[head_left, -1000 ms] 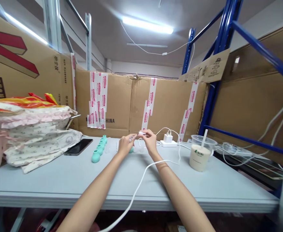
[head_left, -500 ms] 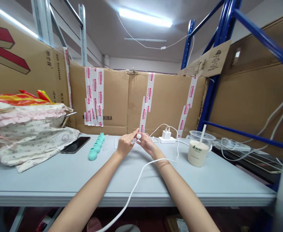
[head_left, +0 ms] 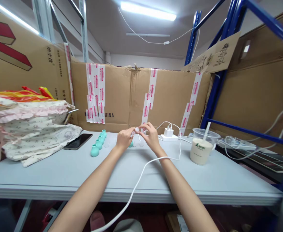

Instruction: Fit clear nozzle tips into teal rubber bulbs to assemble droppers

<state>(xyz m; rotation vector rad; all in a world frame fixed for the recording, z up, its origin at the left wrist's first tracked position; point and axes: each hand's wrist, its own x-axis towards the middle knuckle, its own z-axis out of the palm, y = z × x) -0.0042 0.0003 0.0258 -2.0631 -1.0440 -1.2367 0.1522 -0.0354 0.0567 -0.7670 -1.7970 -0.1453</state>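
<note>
My left hand [head_left: 124, 139] and my right hand [head_left: 152, 138] meet above the middle of the table. The left fingers are closed around a small clear plastic piece [head_left: 133, 133], mostly hidden by them. Between my right thumb and fingertips is a small whitish round cap [head_left: 136, 130], touching or very near the clear piece. Part of a teal piece [head_left: 131, 144] shows below my left hand. To the left stands a row of several small teal vase-shaped pieces [head_left: 94, 150]. Small clear pieces [head_left: 106, 144] lie beside that row.
A white cable [head_left: 141, 178] crosses over my right forearm. A drink cup with a straw [head_left: 200, 151] stands at right, near a white charger on a power strip [head_left: 169, 138]. At left are a phone [head_left: 78, 141] and a floral cloth bag [head_left: 35, 135]. Cardboard [head_left: 117, 93] walls the back.
My right hand has lifted slightly and its fingers have opened out into a pinch on the round cap. A teal piece now shows beneath my left hand. The view has tipped slightly.
</note>
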